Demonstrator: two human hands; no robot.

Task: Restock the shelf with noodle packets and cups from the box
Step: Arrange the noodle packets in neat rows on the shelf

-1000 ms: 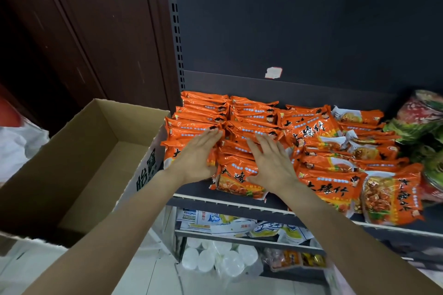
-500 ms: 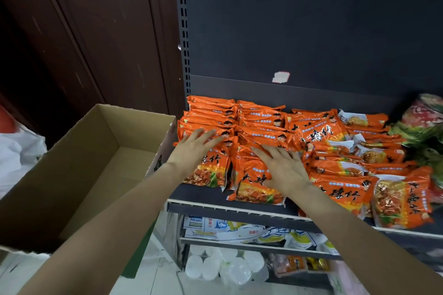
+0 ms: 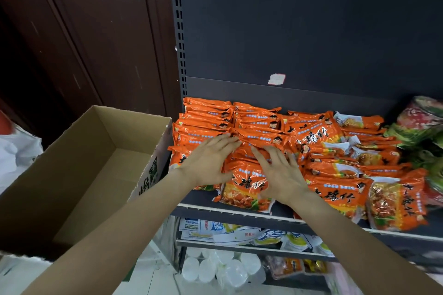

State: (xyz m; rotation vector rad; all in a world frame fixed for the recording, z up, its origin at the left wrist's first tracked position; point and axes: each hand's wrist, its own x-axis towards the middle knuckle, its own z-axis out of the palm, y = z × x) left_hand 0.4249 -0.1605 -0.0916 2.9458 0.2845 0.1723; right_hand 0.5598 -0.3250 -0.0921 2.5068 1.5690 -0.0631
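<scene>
Orange packets: noodle packets [image 3: 261, 127] fill the dark shelf [image 3: 239, 211] in overlapping rows, left end to past middle
Left hand: left hand [image 3: 208, 163] flat on the left-hand row, fingers straight and slightly spread, tips pointing far-right, pressing down on packet tops, not gripping
Right hand: right hand [image 3: 280, 175] flat on the middle row, fingers fanned wide, palm over the front packet [image 3: 242, 189]
Front packet: lies tilted at the near shelf edge, lower corner just over the lip, partly under the right hand
Hands relative: close side by side, fingertips near each other, not touching as far as visible
Right rows: more orange packets right of the hands, one clear-fronted packet [image 3: 395, 199] at the near right
Far right: green and red cup packs [image 3: 422, 124], blurred
Box: cardboard box [image 3: 79, 165] left of the shelf, open top, touching or just beside the shelf end, inside shows bare cardboard
Lower shelf: white and blue packets [image 3: 215, 230] below
Bottom: white cups [image 3: 215, 268] near the floor
Back: dark panel with white sticker [image 3: 276, 78]
</scene>
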